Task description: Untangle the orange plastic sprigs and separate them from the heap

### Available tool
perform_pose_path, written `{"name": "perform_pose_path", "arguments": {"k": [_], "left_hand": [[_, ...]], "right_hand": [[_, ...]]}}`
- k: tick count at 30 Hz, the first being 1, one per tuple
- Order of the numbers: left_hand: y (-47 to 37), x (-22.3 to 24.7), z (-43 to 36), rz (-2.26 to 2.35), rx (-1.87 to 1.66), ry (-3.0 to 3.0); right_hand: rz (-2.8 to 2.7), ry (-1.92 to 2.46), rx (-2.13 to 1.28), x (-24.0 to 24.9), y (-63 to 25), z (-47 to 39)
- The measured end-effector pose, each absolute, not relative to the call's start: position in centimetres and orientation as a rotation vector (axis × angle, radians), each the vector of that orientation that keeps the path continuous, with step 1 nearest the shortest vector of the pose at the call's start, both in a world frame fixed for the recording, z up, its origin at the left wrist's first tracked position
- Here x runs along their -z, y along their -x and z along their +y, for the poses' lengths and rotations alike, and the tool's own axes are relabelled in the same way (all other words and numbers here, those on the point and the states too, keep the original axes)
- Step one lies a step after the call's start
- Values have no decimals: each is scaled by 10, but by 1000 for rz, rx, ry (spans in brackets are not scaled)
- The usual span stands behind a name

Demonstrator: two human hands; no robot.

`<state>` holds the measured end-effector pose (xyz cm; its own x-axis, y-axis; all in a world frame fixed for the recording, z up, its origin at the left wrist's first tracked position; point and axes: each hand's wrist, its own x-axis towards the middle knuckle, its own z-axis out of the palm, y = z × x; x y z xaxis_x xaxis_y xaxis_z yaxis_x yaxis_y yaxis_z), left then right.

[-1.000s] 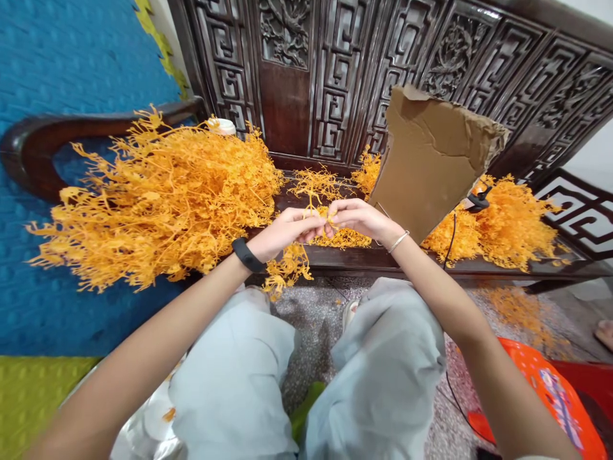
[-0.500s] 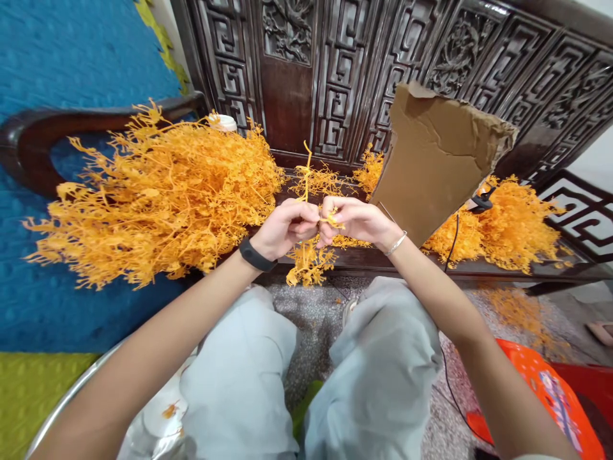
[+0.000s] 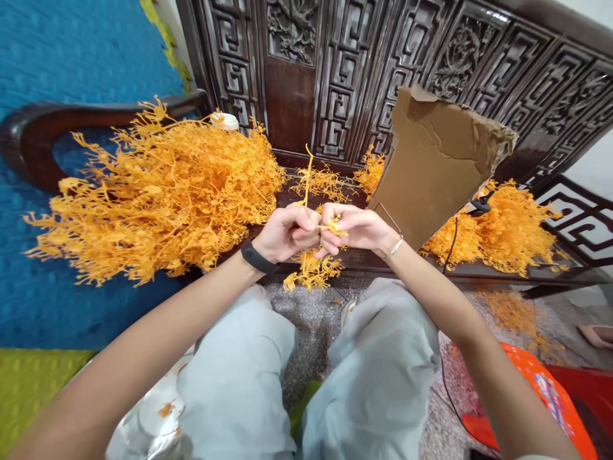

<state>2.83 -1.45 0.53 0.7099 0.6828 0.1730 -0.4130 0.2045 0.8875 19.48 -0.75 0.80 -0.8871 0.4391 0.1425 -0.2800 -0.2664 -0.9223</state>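
In the middle of the view, my left hand (image 3: 293,231) is closed on an orange branched stem (image 3: 308,176). Its bare end sticks up above my fingers, and a tufted part hangs below both hands. Right beside it, my right hand (image 3: 353,229) pinches a small orange sprig (image 3: 336,226) between thumb and fingers. The fingertips of both hands nearly touch. A large heap of orange branched pieces (image 3: 177,198) lies to the left of my hands. More loose orange strands (image 3: 323,181) lie on the dark wooden seat behind them.
A brown cardboard piece (image 3: 435,160) leans upright at right, with another orange heap (image 3: 517,227) beyond it. A carved wooden backrest (image 3: 290,96) stands behind. A white lidded container (image 3: 225,121) is behind the left heap. A red stool (image 3: 541,383) stands at lower right.
Both hands have moved slightly downward together with the stem. The tufted part below them has shifted a little. Both hands stay closed.
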Motion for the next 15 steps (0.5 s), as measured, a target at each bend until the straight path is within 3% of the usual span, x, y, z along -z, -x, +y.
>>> {"name": "perform_pose_path", "arguments": {"k": [9,15], "left_hand": [[-26,-14,-27,309,-714,-1204],[-26,-22,-33,454,-966,-1026]], "right_hand": [[-1555,122,-2204,-10,-189,-15],[-1493,154,-2033,-14,-185,-18]]}}
